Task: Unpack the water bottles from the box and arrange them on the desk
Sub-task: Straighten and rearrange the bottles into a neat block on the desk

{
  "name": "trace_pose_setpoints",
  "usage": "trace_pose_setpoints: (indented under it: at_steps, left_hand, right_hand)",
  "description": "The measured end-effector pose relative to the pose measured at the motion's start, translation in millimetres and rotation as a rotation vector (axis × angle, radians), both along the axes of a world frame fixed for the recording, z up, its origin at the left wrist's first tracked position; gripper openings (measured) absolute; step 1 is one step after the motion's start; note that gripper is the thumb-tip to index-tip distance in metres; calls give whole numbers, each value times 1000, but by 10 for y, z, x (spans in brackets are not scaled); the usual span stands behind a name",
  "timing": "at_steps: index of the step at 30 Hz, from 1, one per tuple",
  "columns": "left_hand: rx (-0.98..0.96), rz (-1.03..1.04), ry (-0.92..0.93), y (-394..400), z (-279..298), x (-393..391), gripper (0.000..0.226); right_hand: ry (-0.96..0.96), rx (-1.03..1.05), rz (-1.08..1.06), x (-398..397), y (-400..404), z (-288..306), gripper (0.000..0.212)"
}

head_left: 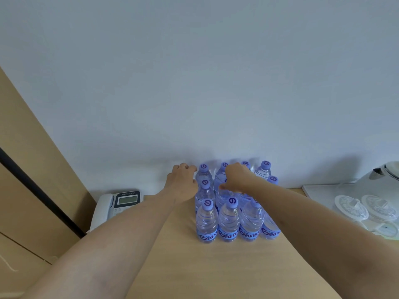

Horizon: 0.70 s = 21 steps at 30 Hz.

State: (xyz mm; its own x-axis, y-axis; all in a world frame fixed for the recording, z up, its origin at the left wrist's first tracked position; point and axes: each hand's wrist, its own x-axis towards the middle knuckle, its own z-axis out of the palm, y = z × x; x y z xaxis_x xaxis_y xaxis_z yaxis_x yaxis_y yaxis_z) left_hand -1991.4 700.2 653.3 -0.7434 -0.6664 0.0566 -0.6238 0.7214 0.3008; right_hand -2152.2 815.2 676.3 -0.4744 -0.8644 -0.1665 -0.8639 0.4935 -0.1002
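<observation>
Water bottles [228, 219] stand packed in rows at the desk's [194, 266] rear edge. Left hand [182, 180] presses the block's left side; right hand [236, 176] curls over a middle bottle, grip unclear. Risk: a nudge topples neighbours.

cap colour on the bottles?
Purple, with a darker swirl logo on top; clearest on the front-row bottle cap in the head view.
</observation>
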Motion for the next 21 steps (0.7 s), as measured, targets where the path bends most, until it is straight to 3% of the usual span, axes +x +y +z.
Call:
trace_pose_setpoints:
  at_steps: [8, 11, 15, 21]
  left_hand:
    - [1, -4, 5, -24, -15, 25, 46]
    - [4, -6, 13, -26, -24, 30, 46]
    - [12, -5, 14, -28, -36, 31, 46]
    - [22, -13, 10, -17, -43, 28, 47]
  right_hand:
    - [26, 69, 61, 101, -20, 44, 37]
    - [5, 59, 47, 71, -29, 41, 6]
    - [4, 0, -23, 26, -21, -23, 45]
    - [36, 66, 21, 79, -52, -45, 39]
